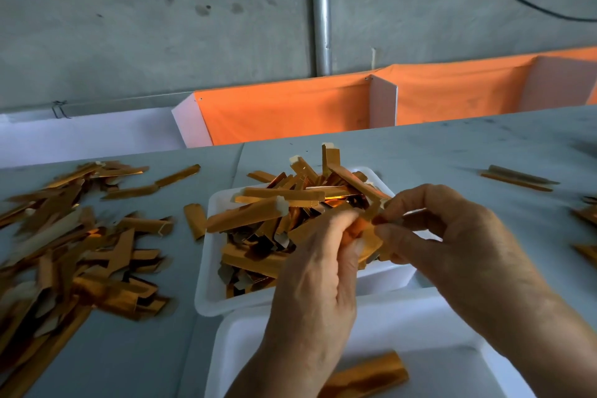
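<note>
Gold strip [371,241] up in both hands, just above the near right part of the heaped white tray [206,268]. Left hand [318,271] has its fingers curled round the lower part; right hand [452,236] pinches the top end between thumb and forefinger, other fingers loosely bent. Looks like folding. I'd keep the edges lined up and crease firmly without tearing the foil. Nearer than that tray, a second tray [245,349] holds one folded piece [365,376]; to its left lies a loose pile [64,252].
</note>
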Demonstrator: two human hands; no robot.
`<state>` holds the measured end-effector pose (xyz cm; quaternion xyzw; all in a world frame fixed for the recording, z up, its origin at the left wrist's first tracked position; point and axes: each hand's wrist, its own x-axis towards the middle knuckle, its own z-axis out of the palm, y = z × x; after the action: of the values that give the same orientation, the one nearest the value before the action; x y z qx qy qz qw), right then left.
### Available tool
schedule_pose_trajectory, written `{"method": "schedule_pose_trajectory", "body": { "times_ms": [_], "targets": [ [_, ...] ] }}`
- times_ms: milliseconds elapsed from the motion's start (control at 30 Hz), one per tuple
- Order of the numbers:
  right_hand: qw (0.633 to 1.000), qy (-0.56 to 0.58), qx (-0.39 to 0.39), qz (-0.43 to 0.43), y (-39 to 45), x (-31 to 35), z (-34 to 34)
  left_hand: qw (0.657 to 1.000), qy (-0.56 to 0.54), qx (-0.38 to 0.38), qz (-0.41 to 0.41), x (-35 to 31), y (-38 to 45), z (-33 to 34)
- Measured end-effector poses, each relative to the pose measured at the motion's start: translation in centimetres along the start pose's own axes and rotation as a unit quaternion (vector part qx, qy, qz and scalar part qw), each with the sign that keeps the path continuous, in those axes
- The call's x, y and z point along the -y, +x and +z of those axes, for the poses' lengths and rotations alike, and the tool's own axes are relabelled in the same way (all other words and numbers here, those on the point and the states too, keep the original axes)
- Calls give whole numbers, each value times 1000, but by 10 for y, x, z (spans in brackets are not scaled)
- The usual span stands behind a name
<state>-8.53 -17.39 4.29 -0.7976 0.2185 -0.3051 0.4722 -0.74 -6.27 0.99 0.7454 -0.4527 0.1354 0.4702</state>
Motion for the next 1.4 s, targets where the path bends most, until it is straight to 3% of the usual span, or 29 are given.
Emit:
{"method": "schedule_pose_trajectory", "body": {
  "times_ms": [133, 267, 400, 567, 667, 767, 933, 1100, 1300, 1400],
  "targets": [
    [995, -100, 8, -26, 0, 0, -3, 999, 41, 6, 15, 0, -1, 1],
    [997, 19, 76, 23, 2, 1, -7, 998, 60, 1, 20, 2, 0, 0],
    [997, 12, 70, 28, 6, -5, -9, 997, 74, 14, 24, 3, 1, 0],
    [986, 103, 124, 48, 7, -4, -12, 997, 74, 20, 31, 2, 1, 0],
    [997, -6, 69, 15, 7, -10, -11, 995, 82, 35, 34, 2, 1, 1],
    [995, -66, 67, -34, 4, -8, -9, 996, 80, 30, 31, 5, 1, 0],
    [991, 68, 115, 12, 9, -12, -9, 996, 81, 33, 34, 8, 0, 0],
    [989, 76, 130, 6, 10, -16, -8, 995, 80, 35, 40, 8, 0, 0],
    [954, 235, 184, 17, 9, -15, -10, 997, 43, 19, 65, 5, 0, 1],
    [947, 258, 189, 23, 8, -13, -12, 997, 39, 23, 66, 3, 1, -2]
  ]
}}
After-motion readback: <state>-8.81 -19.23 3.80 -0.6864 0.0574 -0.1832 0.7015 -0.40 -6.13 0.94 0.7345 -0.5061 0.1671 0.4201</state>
